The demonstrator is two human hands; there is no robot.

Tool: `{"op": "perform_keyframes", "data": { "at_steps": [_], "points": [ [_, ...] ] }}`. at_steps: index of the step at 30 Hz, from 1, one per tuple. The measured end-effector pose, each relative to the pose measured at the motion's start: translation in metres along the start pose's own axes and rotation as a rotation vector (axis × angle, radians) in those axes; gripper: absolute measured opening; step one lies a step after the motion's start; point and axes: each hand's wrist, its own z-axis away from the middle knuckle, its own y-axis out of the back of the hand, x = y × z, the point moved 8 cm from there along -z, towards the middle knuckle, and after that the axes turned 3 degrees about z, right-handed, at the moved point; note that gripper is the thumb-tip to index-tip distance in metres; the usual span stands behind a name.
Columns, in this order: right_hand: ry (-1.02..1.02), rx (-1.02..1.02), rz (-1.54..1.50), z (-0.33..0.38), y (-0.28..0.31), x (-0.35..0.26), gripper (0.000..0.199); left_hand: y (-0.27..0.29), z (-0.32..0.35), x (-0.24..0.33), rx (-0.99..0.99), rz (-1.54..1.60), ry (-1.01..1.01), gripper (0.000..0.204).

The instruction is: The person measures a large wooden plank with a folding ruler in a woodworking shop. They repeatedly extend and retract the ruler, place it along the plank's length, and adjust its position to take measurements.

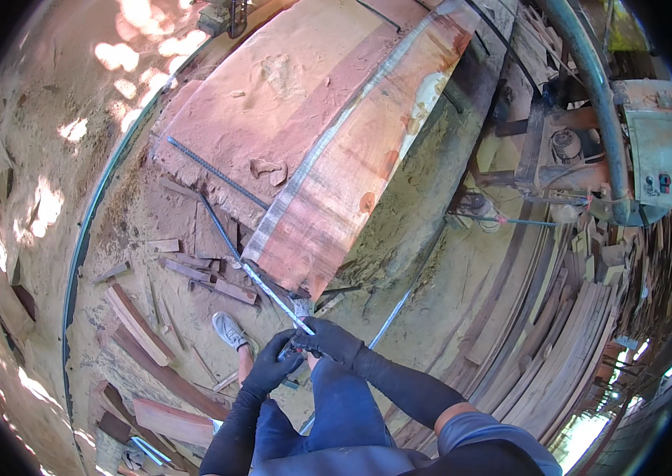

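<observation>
Both my hands wear dark gloves and meet close together in front of my knees. My right hand (328,339) is closed around the near end of a long, thin bluish-white rod (274,297). The rod slants away to the upper left, passing the near end of a long reddish wood plank (328,214). Just below and to the left, my left hand (274,365) has curled fingers around something small and dark, mostly hidden between the hands. That plank lies tilted on a broad, dust-covered block (248,95).
A dark ribbed bar (217,172) juts across the block's near left side. Wood offcuts (141,324) lie on the dusty ground to the left. Long stacked boards (558,349) curve along the right. Farther right stands machinery with a pale green box (661,159). A curved rail (82,238) runs along the left.
</observation>
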Motion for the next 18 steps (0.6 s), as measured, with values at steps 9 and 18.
{"op": "perform_keyframes", "data": {
  "at_steps": [9,18],
  "points": [
    [0.210,0.410,0.201,-0.010,0.178,-0.064,0.018,0.065,0.092,-0.052,0.045,-0.324,0.188,0.056],
    [0.656,0.844,-0.782,-0.027,0.439,-0.133,0.018,0.156,0.233,-0.107,0.212,-0.045,0.617,0.043]
  ]
}}
